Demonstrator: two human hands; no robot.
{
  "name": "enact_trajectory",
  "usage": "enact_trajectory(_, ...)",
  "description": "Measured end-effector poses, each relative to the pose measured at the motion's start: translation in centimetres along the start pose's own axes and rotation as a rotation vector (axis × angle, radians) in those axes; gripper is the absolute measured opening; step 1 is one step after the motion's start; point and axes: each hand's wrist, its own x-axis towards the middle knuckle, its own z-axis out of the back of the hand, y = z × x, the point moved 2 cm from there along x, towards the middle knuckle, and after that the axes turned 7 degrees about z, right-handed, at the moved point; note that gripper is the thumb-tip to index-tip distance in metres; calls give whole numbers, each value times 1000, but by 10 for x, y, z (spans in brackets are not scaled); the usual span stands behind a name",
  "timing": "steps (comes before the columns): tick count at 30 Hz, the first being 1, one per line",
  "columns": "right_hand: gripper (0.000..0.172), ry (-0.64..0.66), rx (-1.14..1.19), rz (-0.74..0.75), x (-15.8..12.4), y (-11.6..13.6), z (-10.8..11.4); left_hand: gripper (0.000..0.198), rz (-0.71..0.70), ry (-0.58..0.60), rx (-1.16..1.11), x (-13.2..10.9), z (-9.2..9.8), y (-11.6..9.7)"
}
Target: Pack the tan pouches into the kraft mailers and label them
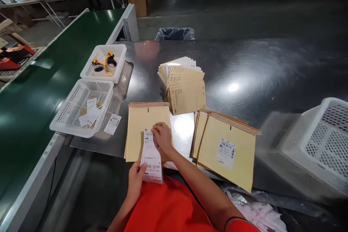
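Note:
A long white printed label sheet (151,152) is held between both hands, over a stack of yellow padded envelopes (136,127). My left hand (136,177) pinches its lower left edge. At the sheet's top right corner, my right hand (163,137) grips it with bent fingers. To the right, another pile of padded envelopes (212,148) has a shipping label (226,153) on its top one. Behind the hands lies a fanned stack of flat tan cards or boxes (187,96). A loose label (112,124) rests on the metal table, left of the envelopes.
Two white baskets stand at the left, one with paper slips (67,116), the other with tape rolls (122,58). Beyond them runs a green conveyor (65,58). A white crate (293,145) sits on the right of the dark metal table (244,79). A lined bin (174,34) stands behind it.

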Motion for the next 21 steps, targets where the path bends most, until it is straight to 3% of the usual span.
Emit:
enact_trajectory(2, 17, -4, -123, 23, 22, -10, -18, 48, 42, 39, 46, -11, 13, 21)
enact_trajectory(5, 20, 28, -312, 109, 36, -16, -35, 53, 67, 211, 172, -36, 29, 44)
enact_trajectory(7, 18, 29, -402, 139, 32, -15, -39, 46, -60, 278, 300, -50, 36, 43)
enact_trajectory(8, 23, 21, -427, 139, 26, -15, -40, 41, -162, 247, 349, -52, 40, 37)
enact_trajectory(11, 47, 71, -496, 241, 2, -8, -40, 36, -372, 23, 394, -35, 53, 5)
enact_trajectory(12, 50, 149, -492, 352, -6, -5, -42, 37, -359, -35, 379, -23, 56, -5)
enact_trajectory(15, 56, 456, -436, 685, -14, 0, -45, 39, -278, -37, 356, 13, 62, -24)
enact_trajectory(17, 57, 481, -439, 623, -4, -1, -42, 39, -265, -13, 354, 27, 62, -25)
enact_trajectory(19, 57, 381, -488, 449, 3, -3, -36, 39, -261, -2, 358, 32, 60, -21)
enact_trajectory(21, 65, 371, -492, 433, -7, 0, -33, 40, -257, -2, 361, 30, 58, -18)
